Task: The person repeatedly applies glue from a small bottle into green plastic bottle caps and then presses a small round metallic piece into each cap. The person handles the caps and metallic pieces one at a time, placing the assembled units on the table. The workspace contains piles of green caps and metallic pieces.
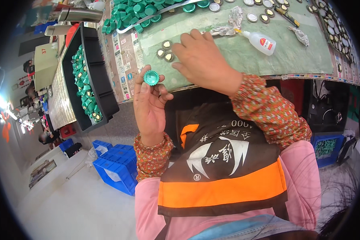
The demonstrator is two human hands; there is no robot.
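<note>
Head view: left hand point(150, 102) is raised just off the front edge of the surface point(268, 56), palm toward the camera. Its grip is closed on a green ribbed cap point(151, 77), pinched at the rim between thumb and fingertips. The cap's open side faces up, likely so the inside can be seen or reached.

Right hand point(202, 60) lies flat on the surface, palm down, fingers spread toward a small cluster of gold discs point(165, 50). Fingertips are touching or just beside the discs; I cannot tell if one is pinched, so that grip is unclear. The discs sit close to the front edge, within easy reach of both hands.

A white glue bottle point(261, 41) lies on its side just right of the right hand, nozzle pointing toward it, handy for a quick pick-up. Crumpled rags point(230, 24) lie behind the hand, probably for wiping.

A heap of green caps point(136, 12) sits at the far left of the surface. A black tray point(104, 80) hangs beside the surface's left edge, holding caps that already show gold centres. More round discs point(264, 10) line the far edge. Blue crates point(118, 164) stand on the floor below.
</note>
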